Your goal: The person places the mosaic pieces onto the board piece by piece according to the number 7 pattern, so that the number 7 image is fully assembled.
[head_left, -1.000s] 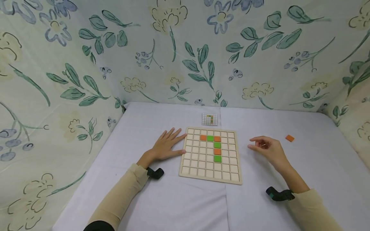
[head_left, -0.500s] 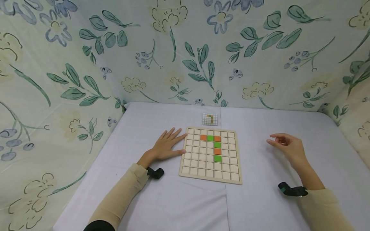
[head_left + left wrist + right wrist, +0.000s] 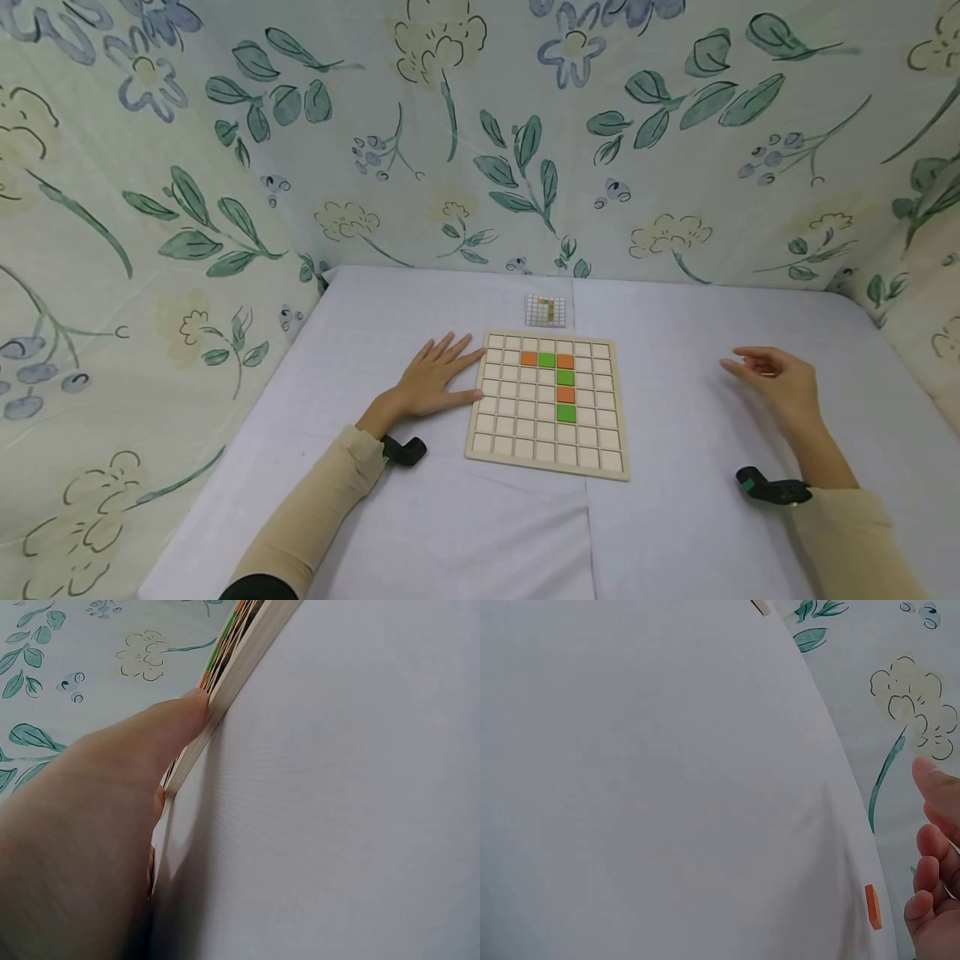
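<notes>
My left hand (image 3: pixel 431 383) lies with fingers spread, its thumb and index fingertip at the left edge of a wooden grid board (image 3: pixel 525 427). In the left wrist view the thumb (image 3: pixel 184 712) presses against the board's side (image 3: pixel 247 664). Orange tiles (image 3: pixel 528 358) and green tiles (image 3: pixel 566 413) alternate on the board, forming a short row that turns downward. Off to the right, my right hand (image 3: pixel 787 392) hovers over the table with loosely curled fingers and nothing between them. A loose orange tile (image 3: pixel 874 907) shows by its fingers in the right wrist view; the hand hides it from the head view.
Behind the board lies a small card (image 3: pixel 545 310) printed with a grid and a coloured pattern. White cloth (image 3: pixel 510 533) covers the table. A floral curtain (image 3: pixel 480 150) rises along the back and both sides.
My right hand has moved right, from beside the board to over the loose orange tile, which it now covers in the head view. The left hand and board have stayed put.
</notes>
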`<state>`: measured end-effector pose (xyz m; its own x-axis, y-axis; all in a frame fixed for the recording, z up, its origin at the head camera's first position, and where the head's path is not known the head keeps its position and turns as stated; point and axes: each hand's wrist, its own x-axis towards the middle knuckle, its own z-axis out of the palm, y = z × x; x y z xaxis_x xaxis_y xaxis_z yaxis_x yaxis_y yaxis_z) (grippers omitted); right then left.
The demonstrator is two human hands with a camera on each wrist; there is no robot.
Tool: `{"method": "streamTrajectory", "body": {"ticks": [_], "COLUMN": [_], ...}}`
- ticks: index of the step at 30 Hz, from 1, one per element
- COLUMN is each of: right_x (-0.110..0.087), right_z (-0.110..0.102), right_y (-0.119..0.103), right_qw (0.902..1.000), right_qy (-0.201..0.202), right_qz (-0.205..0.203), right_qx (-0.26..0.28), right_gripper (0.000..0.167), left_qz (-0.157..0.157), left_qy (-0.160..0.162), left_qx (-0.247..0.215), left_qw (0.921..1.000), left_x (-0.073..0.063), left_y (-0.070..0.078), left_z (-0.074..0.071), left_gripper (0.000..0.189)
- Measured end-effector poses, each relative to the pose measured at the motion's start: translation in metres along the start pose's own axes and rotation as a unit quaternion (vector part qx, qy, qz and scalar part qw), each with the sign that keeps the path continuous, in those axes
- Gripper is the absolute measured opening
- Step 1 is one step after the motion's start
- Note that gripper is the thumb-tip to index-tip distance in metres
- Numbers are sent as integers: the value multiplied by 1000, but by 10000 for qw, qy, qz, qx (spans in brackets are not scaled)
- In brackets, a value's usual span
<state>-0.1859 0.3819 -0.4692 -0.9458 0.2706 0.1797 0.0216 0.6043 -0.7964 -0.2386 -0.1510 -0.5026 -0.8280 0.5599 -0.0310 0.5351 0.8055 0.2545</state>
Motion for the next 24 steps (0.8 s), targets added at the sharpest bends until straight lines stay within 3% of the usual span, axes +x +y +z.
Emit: {"method": "streamTrajectory", "body": {"ticks": [7, 13, 18, 24], "right_x": [8, 14, 18, 23], "right_z": [-9, -14, -19, -20], "right_y": [12, 20, 27, 36], "right_qw": [9982, 9952, 9920, 9908], "right_qy": [141, 207, 276, 446], "right_qz": [329, 763, 911, 1048], "right_qx": [485, 570, 827, 735], "right_gripper": [44, 40, 27, 21], "left_qz": [-4, -5, -15, -46], "left_qy": [-9, -16, -30, -21], "left_qx": [9, 30, 38, 83], "left_qw": [10000, 10000, 10000, 10000], "left_x": [0, 0, 1, 1], "left_y": [1, 0, 0, -1], "left_z": [-1, 0, 0, 2], "left_gripper": [83, 83, 84, 84]}}
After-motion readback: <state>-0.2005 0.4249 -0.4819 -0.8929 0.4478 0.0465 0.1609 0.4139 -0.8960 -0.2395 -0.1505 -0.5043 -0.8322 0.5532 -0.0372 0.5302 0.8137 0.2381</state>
